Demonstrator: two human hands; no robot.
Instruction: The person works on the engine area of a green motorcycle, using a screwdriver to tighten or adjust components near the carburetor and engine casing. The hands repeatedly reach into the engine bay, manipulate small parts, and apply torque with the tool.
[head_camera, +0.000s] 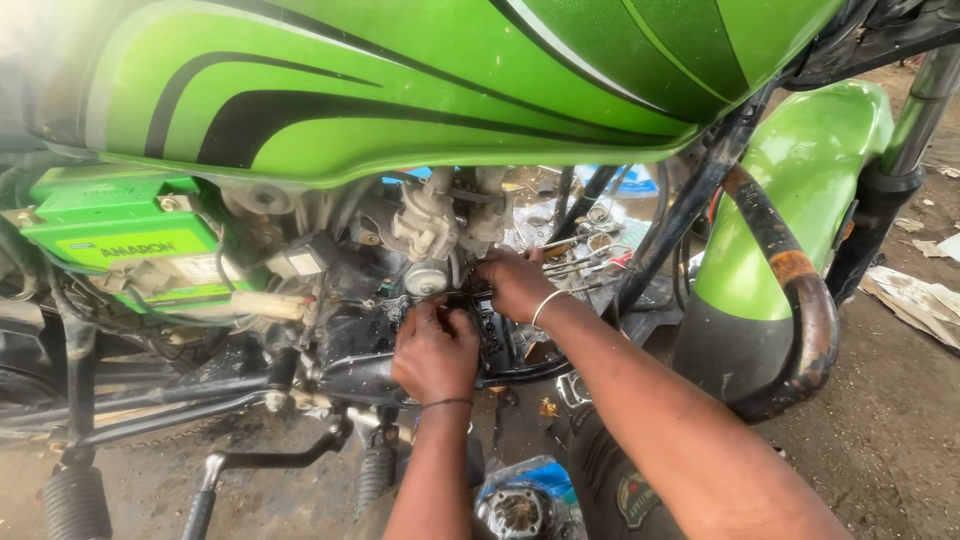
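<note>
A green motorcycle fills the view, its fuel tank (400, 80) across the top. Both my hands reach into the open engine bay under the tank. My left hand (436, 352) has its fingers curled against a black oily engine part (495, 335), with a thin band on the wrist. My right hand (515, 283), wearing a metal bangle, presses on the same black part from the right, just under the grey carburettor (430, 225). The fingertips of both hands are hidden, so what they grip is unclear.
A green battery (110, 225) sits at the left of the frame. A rusty crash guard (795, 290) curves at the right beside the green front mudguard (800, 170). A footpeg (75, 500), a kick lever (270, 458) and loose parts on a blue bag (525, 500) lie below on the dirt ground.
</note>
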